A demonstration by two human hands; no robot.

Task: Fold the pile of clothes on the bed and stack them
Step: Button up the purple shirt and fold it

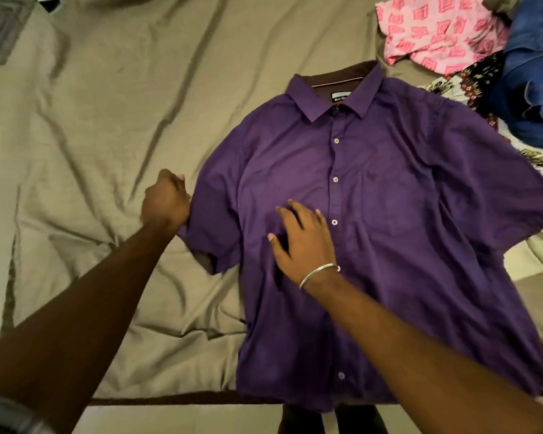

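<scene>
Left hand (165, 202) curled, pinching the sleeve edge of a purple short-sleeved button-up cotton shirt (389, 214), right hand (301, 239) with spread fingers pressing flat on its chest, shirt lying front-up on the wrinkled olive bedsheet (107, 120), unfolded clothes pile (483, 57) far right.

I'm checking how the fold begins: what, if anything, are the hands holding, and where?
The left hand grips the purple shirt at the edge of its sleeve. The right hand lies flat on the shirt's front, gripping nothing.
</scene>
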